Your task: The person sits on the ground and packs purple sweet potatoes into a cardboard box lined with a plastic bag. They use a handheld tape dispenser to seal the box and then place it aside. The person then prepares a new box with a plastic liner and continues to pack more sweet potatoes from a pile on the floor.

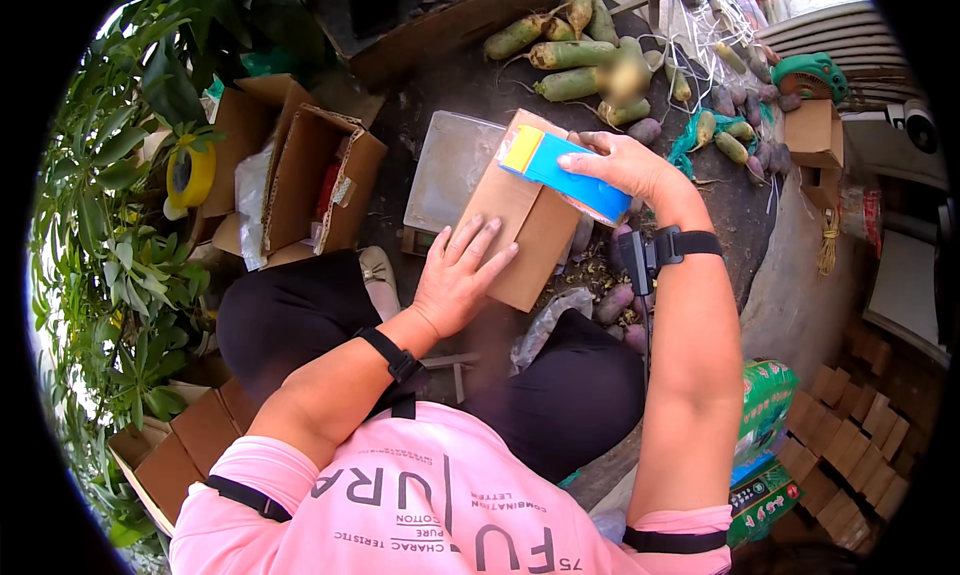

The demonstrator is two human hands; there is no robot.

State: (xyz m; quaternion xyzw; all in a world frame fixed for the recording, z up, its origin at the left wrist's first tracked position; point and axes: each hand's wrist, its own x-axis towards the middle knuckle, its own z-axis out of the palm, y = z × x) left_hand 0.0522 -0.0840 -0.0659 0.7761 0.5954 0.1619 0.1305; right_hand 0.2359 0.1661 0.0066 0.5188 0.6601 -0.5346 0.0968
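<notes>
A long, closed cardboard box (534,260) lies slantwise before me, partly over the plate of a weighing scale (448,166). My left hand (461,279) rests flat on the box's near part with its fingers spread, gripping nothing. In my right hand (630,166) is a blue packing tape dispenser (551,162) with a yellow front end. That yellow end is at the box's far end; whether tape is stuck there I cannot tell. My right thumb lies on top of the dispenser, and the other fingers are mostly hidden behind it.
Large green radishes (574,54) lie beyond the box, with smaller purple-skinned roots (615,303) to the right. Open cardboard cartons (349,192) and a yellow tape roll (191,174) stand left. Stacked small boxes (855,432) and green packages (765,399) are at lower right.
</notes>
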